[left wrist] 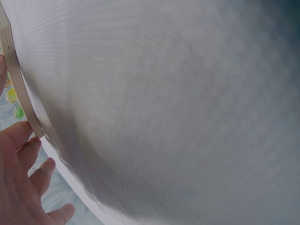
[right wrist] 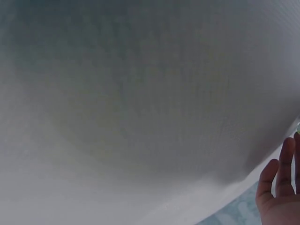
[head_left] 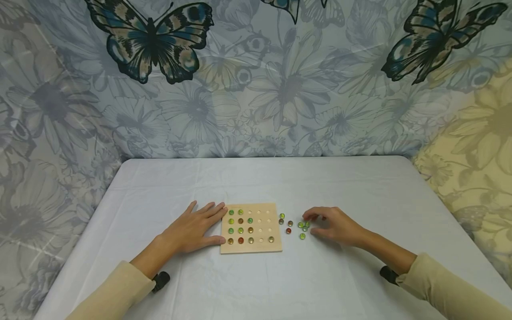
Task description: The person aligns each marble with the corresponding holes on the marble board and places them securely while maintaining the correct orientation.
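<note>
On the head feed, I see the wooden board (head_left: 260,247) lying flat on the desk (head_left: 340,284) between the two hands, its left columns filled with seated marbles (head_left: 241,230) and most holes on its right side bare. The left hand (head_left: 196,229) has its fingers spread, with thumb and index touching the board's left edge. I would use just enough pressure there to brace it; a harder push could slide the board or jog marbles out of their seats.

The right hand (head_left: 338,226) reaches over the loose marbles (head_left: 302,236) just beyond the board's right edge. Its fingers are bent and parted from the thumb, with no marble clearly pinched; the right wrist feed shows me too little to tell about contact. The step, as I judge it, is picking up one marble. I would close thumb and index low around its middle, since smooth glass probably squirts away from a high grip, and come in from the outer side so a stray rolls toward the board.
</note>
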### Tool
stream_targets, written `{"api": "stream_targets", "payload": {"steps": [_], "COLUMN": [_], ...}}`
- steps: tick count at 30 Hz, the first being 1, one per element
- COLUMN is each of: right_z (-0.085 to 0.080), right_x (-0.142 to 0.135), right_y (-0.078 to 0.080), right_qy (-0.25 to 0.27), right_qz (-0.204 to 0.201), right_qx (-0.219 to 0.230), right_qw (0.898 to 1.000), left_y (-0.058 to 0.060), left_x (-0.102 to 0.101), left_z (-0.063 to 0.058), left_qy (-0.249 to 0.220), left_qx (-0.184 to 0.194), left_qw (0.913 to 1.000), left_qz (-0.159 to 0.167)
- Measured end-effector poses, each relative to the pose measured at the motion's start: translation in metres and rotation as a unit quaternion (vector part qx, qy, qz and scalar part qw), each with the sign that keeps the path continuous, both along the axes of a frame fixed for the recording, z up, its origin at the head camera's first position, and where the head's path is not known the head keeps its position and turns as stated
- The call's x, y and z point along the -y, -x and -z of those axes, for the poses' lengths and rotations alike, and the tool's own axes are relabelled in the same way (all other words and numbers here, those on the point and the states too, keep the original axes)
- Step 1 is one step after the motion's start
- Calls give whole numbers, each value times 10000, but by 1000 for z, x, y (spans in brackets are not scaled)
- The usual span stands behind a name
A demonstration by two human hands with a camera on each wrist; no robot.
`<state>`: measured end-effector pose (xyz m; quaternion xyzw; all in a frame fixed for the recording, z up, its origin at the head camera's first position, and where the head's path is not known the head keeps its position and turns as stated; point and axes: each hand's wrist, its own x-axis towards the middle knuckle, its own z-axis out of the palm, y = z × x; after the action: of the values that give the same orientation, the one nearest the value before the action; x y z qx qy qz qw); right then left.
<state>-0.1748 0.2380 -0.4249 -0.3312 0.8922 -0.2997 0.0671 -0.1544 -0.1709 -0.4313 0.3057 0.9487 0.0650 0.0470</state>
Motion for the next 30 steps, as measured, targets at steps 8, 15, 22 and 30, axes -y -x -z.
{"api": "stream_targets", "payload": {"steps": [8,15,22,30], "right_z": [1,3,3,3], "right_x": [0,3,4,4], "right_y": [3,5,5,5], "right_qy": [-65,-120,-85,-107], "right_qz": [59,55,95,93], "right_qx": [-38,-136,-190,-223], "right_qw": [10000,9998,9997,9997], "left_y": [0,-1,-1,-2], "left_x": [0,0,-1,-1], "left_z": [-1,-2,-2,-3], "left_qy": [-21,-17,6,36], "left_qx": [48,74,6,5], "left_qw": [10000,10000,10000,10000], "left_qz": [-9,-3,7,8]}}
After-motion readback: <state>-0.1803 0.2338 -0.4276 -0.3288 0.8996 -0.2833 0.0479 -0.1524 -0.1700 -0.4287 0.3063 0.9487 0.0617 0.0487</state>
